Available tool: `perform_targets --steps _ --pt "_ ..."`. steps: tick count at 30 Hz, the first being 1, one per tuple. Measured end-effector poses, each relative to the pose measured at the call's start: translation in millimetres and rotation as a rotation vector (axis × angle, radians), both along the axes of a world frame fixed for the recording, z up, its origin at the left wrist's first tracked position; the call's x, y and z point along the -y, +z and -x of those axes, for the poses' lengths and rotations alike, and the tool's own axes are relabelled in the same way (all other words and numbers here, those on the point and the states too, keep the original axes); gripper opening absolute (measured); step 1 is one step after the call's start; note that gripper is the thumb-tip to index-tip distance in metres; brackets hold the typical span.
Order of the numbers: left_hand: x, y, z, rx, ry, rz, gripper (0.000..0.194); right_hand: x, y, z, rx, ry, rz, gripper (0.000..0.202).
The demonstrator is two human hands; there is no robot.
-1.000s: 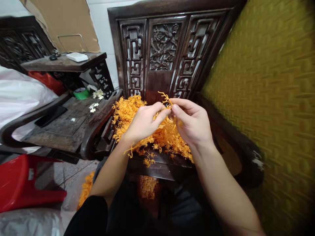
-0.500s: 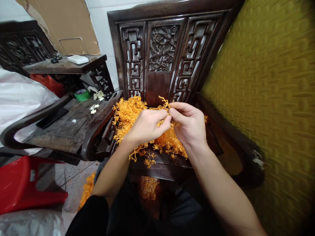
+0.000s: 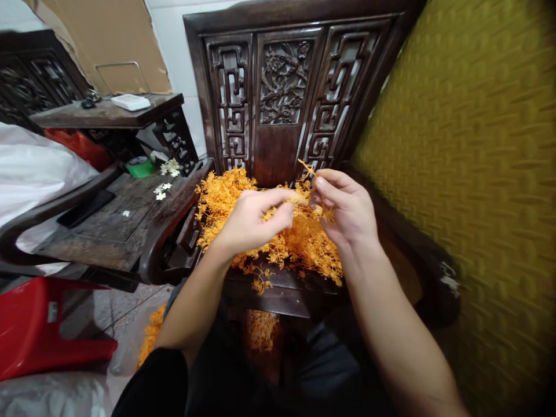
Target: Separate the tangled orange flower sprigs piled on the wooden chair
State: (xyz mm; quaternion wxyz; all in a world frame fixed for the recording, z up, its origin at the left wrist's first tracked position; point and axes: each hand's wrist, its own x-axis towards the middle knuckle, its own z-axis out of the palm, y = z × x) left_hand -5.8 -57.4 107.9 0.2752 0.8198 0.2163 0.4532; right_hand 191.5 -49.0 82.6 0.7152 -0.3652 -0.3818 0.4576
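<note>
Above a heap of orange plastic flower sprigs (image 3: 226,191), my right hand (image 3: 350,205) pinches one branched orange sprig (image 3: 308,167) between thumb and forefinger. Its bare stem sticks up past the fingertips, and small blurred orange pieces show below them. My left hand (image 3: 258,220) is just to the left, forefinger stretched out and thumb apart, with orange showing in the gap. Motion smears its fingertips, and I see nothing clearly gripped there. The heap lies on the seat of a dark carved wooden chair (image 3: 278,147), partly hidden by both hands.
A second wooden chair (image 3: 95,243) at left bears green tape (image 3: 139,167), cream plastic flower pieces (image 3: 170,167) and a dark flat object (image 3: 87,209). A red stool (image 3: 26,324) and a bag of orange pieces (image 3: 152,336) stand below. A yellow textured surface (image 3: 469,145) rises at right.
My hands have moved apart, the right one shifting rightward with the sprig. The left forefinger and thumb have opened from a pinch. The branched piece hanging below my left wrist no longer shows.
</note>
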Motion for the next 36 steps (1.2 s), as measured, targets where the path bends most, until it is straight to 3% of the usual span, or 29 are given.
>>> perform_targets --steps 4,8,11,16,21,27,32,36 --pt "-18 -10.8 3 0.155 0.010 0.227 0.037 10 6.5 10 -0.004 0.067 0.014 0.025" --pt "-21 -11.3 3 0.114 0.033 0.297 0.027 15 13.6 9 -0.022 0.169 0.090 0.019" --pt "-18 -8.5 0 -0.014 0.060 0.267 0.027 18 16.6 8 0.019 0.200 0.077 0.023" --pt "-14 -8.7 -6 -0.269 0.255 0.080 0.045 21 15.1 9 0.094 0.263 0.025 0.039" --pt "-13 -9.6 -10 -0.272 0.218 0.121 0.056 19 6.8 15 0.210 0.168 -0.101 0.030" --pt "-14 -10.1 -11 -0.147 0.181 0.208 0.031 22 5.8 18 0.272 0.075 -0.224 0.025" --pt "-16 -12.6 -11 -0.021 0.242 0.172 0.028 22 10.4 18 0.088 0.127 -0.101 0.034" --pt "-17 -14.7 -11 -0.060 0.284 -0.001 0.019 17 8.8 15 0.039 0.238 0.106 0.048"
